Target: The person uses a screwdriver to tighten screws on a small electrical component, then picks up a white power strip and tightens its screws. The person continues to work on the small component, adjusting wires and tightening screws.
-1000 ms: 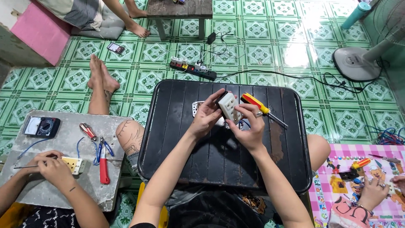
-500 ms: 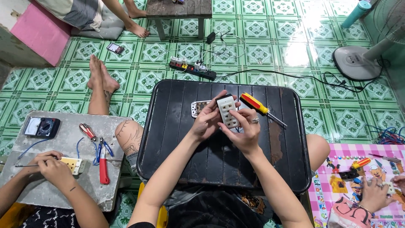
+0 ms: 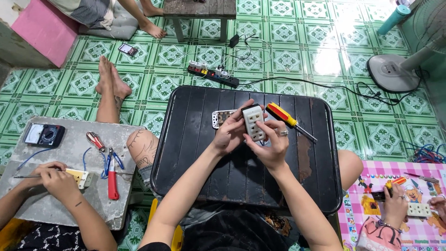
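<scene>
On the green patterned floor [image 3: 297, 60], a big black tray table [image 3: 200, 153] is set over the person's lap. To the left, a grey slab [image 3: 69, 153] is seen, where another person's hands [image 3: 53, 179] are bent over a small pale block. To the right, a pink mat with bright cartoon pictures [image 3: 371, 186] is laid out, and a third person's hand [image 3: 395, 204] is busy there.

A white fan base [image 3: 392, 72] is stood at the top right. A black power strip [image 3: 213, 75] with plugs is stretched out behind the table.

Above the middle of the table, a white socket block [image 3: 254, 122] is held upright. It is gripped by the left hand [image 3: 230, 132] at its left side, with fingers curled round the top. It is gripped by the right hand [image 3: 274, 142] from below and from the right.

A red and yellow screwdriver [image 3: 288, 120] is laid on the table just beside the right hand. A small silver frame [image 3: 222, 118] is laid behind the left hand.

Since a moment ago, the socket block has been turned straighter, and more of its face is shown.
</scene>
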